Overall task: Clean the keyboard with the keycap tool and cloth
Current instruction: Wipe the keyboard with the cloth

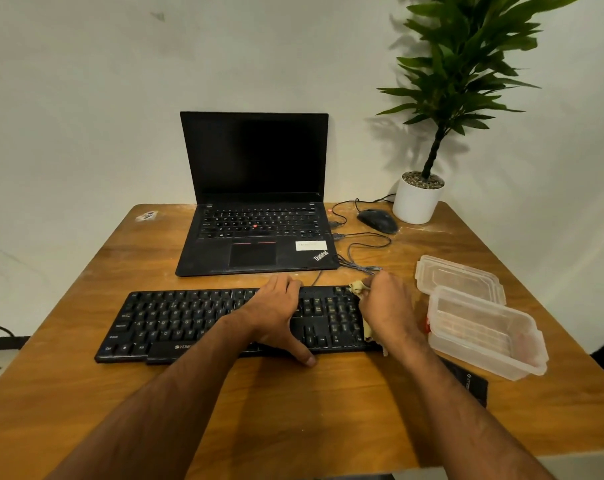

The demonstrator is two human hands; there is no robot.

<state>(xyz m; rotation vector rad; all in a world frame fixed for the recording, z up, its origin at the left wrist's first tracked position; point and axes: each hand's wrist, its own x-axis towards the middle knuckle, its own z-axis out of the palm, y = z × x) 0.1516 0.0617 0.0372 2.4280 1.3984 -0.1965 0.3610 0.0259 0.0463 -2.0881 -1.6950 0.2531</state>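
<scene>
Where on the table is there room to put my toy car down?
There is bare wood left of the laptop, between it and the table's left edge. The near strip in front of the keyboard is bare either side of the arms. The right side is crowded: mouse, cables, plant pot, plastic container and lid.

The one camera sits on my head, looking forward and down over my own forearms at the brown wooden table [86, 306]. It faces the pale plain wall [86, 98] behind the table's far edge. The wide lens keeps the near edge close below me and bends the table's sides outward.
</scene>
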